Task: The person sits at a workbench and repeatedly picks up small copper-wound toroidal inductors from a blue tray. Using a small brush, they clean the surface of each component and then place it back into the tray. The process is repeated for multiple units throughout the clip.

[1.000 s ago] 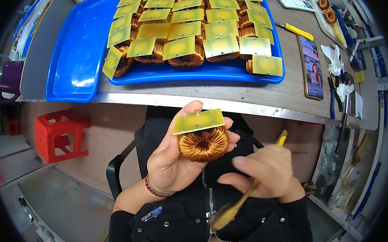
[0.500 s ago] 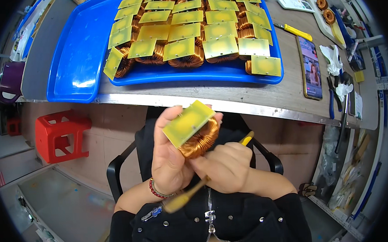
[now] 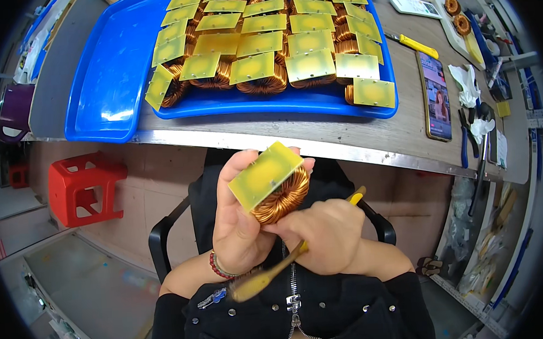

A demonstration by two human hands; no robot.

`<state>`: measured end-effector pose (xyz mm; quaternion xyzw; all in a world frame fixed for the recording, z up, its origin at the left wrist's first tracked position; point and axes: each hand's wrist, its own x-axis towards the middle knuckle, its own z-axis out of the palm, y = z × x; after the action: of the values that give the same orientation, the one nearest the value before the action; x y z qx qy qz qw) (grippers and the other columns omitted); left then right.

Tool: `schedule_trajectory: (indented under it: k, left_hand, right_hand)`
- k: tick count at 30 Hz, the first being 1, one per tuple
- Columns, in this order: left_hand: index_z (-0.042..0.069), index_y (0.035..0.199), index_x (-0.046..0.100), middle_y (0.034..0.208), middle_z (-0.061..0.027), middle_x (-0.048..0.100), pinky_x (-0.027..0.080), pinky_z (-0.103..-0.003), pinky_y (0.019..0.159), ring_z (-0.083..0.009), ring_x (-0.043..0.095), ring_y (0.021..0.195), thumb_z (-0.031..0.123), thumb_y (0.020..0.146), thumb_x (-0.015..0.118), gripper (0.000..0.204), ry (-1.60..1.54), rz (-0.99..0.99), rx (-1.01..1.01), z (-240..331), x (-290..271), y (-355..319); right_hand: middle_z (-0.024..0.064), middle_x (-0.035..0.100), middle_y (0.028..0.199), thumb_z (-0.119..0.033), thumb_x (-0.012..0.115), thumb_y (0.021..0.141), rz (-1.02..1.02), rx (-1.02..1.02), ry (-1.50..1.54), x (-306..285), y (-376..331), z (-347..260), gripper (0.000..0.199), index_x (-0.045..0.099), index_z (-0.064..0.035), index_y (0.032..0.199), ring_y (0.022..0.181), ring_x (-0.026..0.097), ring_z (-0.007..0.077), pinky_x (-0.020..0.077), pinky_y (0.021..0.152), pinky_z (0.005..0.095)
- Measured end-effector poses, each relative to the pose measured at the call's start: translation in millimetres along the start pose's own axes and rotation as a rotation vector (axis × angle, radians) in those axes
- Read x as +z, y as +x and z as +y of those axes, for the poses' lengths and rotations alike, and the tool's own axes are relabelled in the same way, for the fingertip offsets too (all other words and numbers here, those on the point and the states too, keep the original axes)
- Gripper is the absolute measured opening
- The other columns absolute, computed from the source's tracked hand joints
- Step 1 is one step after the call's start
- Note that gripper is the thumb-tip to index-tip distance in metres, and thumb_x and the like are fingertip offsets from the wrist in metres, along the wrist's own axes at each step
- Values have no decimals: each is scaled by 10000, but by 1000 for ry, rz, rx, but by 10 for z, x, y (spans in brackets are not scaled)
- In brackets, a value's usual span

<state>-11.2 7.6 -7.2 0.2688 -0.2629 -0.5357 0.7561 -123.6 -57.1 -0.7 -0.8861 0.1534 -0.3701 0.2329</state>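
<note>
My left hand (image 3: 234,223) is closed around a copper-wound toroidal coil (image 3: 283,196) with a yellow rectangular board (image 3: 265,175) fixed on its upper side. The coil is held tilted in front of my chest, below the table edge. In my right fist (image 3: 327,237) is a yellow-brown stick-like tool (image 3: 262,282) with a broad flattened end, pointing down to the left. Its bright yellow other end sticks out above my knuckles. My right thumb and fingertips are at the coil's lower side; whether they pinch a wire there is hidden.
A blue tray (image 3: 280,107) on the table holds rows of similar coils with yellow boards. Left of it stands another blue tray (image 3: 104,86). To the right lie a yellow cutter knife (image 3: 417,45), a phone (image 3: 435,96) and pliers (image 3: 466,138). A red stool (image 3: 88,188) stands at lower left.
My right hand has shifted slightly to the right with the tool, whose yellow end moved the same way. The coil has tilted a little in my left hand.
</note>
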Motion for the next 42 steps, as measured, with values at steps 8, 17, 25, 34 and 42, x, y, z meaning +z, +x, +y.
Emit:
schedule_trajectory:
  k: [8,17,25,34,42]
  left_hand:
    - [164,1378,152,1337,-262,288,297,-500,1021,-419,355,1220,388,895,447,608,-341,36,-203,60,35,25]
    - [231,1407,146,1361,-213,267,325,-465,1016,-378,364,1225,403,927,372,557,-218,8,-206,12,30,29]
    - [138,1413,90,1291,-190,392,362,-446,994,-371,422,1185,361,913,435,647,-203,15,-303,41,18,77]
    - [95,1411,52,1214,-187,452,439,-400,913,-328,509,1073,235,944,375,585,-582,-34,-278,-113,-105,84]
    - [96,1394,155,1191,-132,457,495,-322,764,-263,532,1009,192,912,462,580,-613,167,-383,-63,-35,105]
  right_hand:
    - [24,538,664,-385,761,618,97,129,99,-249,45,51,400,584,-75,798,556,542,166,382,463,272]
    - [64,514,824,-38,732,648,224,-40,-368,-452,61,373,203,590,-49,792,491,481,167,375,444,266]
    - [158,445,1008,1,661,755,340,132,-188,-572,-36,480,162,569,-27,885,781,489,177,424,597,242]
    - [120,549,901,-40,726,660,238,50,-184,-463,-75,498,129,607,-46,708,555,499,144,399,460,264]
    - [143,523,936,-11,702,690,283,390,-32,-573,-233,569,160,588,-3,803,581,500,130,403,495,238]
